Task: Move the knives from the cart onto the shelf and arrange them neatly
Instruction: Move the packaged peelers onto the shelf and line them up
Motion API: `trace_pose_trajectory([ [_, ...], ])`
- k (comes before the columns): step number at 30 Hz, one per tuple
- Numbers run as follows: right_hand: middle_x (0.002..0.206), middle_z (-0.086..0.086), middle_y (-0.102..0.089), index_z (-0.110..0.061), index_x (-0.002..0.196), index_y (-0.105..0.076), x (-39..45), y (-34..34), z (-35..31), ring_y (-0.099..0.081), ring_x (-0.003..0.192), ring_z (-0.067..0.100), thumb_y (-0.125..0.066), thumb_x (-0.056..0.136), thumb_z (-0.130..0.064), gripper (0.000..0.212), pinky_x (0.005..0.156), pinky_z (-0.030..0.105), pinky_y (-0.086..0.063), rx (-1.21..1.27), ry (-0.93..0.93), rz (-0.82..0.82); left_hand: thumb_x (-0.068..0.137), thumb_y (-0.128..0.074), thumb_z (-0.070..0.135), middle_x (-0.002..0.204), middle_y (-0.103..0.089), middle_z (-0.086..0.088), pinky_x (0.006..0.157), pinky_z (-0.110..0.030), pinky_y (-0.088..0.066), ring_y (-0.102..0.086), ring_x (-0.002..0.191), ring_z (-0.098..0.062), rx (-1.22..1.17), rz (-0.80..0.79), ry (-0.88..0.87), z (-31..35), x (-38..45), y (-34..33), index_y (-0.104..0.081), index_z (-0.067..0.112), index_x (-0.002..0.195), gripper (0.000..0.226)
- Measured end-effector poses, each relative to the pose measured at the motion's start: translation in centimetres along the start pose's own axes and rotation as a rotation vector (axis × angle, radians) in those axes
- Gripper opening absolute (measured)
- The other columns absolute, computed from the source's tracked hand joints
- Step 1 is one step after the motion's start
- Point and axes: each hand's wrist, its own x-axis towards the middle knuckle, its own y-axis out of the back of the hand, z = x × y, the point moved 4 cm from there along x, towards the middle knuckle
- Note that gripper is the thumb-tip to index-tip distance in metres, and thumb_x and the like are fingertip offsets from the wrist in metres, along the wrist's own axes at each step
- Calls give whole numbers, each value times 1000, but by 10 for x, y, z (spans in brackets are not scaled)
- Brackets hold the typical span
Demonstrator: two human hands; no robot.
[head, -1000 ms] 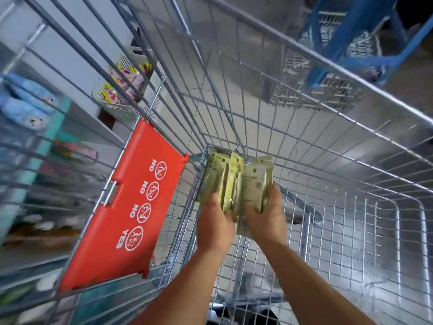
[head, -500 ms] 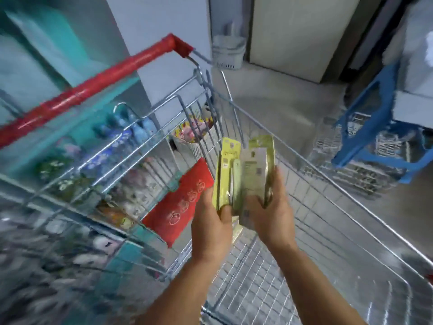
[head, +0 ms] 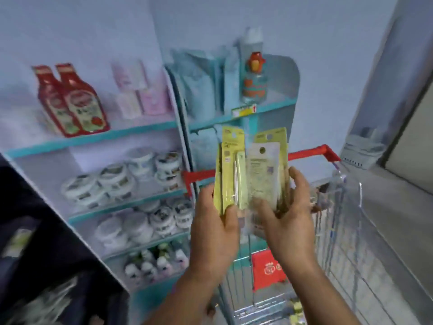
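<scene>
Both hands hold up a bunch of yellow-green knife packs in front of the shelves. My left hand (head: 214, 227) grips the left packs (head: 230, 170), whose front one shows a pale knife. My right hand (head: 289, 216) grips the right packs (head: 264, 170) from the side, printed backs toward me. The wire cart (head: 346, 254) with its red handle (head: 309, 154) stands below and behind the packs. More yellow packs (head: 297, 313) lie in the cart at the bottom edge of the view.
White shelves with teal edges (head: 105, 137) stand at left, holding red ketchup bottles (head: 72, 102), pink boxes (head: 140, 90) and rows of white tubs (head: 121, 179). A narrower shelf (head: 264, 109) behind the packs carries a toy bottle (head: 255, 78). A red flap (head: 267, 270) hangs in the cart.
My hands have lifted the packs out of the cart up to shelf height. The view has swung from the cart's inside up toward the shelves.
</scene>
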Motion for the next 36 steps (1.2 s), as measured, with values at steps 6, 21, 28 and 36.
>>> trace_pose_trajectory([
  [6,104,-41,-57,-55,130,-30,1,-140,-91,-61,85,-12,-64,83,-14,71,69,4,-44,108,147,-243,86,-59,12,101,-61,12,67,-20,-46,-59,86,-6,89,267,36,-26,34,150,-45,31,117,40],
  [21,142,-7,-45,-33,149,-23,-102,-426,-272,-45,126,14,-58,87,-16,72,91,19,-33,160,444,-773,90,-50,6,126,-54,9,89,-35,-49,-56,108,-12,275,719,256,-104,22,455,-18,38,139,67],
  [28,116,-12,-57,-36,128,-35,-140,-512,-316,-58,101,18,-60,85,-21,52,74,27,-40,228,442,-970,91,-44,9,108,-43,6,77,-30,-43,-50,89,-13,377,859,512,-134,-1,528,-16,51,139,69],
  [36,126,0,-52,-28,144,-30,-178,-577,-353,-50,109,24,-54,92,-23,57,84,35,-43,116,811,-1061,88,-43,4,104,-38,-6,85,-39,-48,-52,84,-28,578,913,857,-158,-20,563,-26,30,145,65],
])
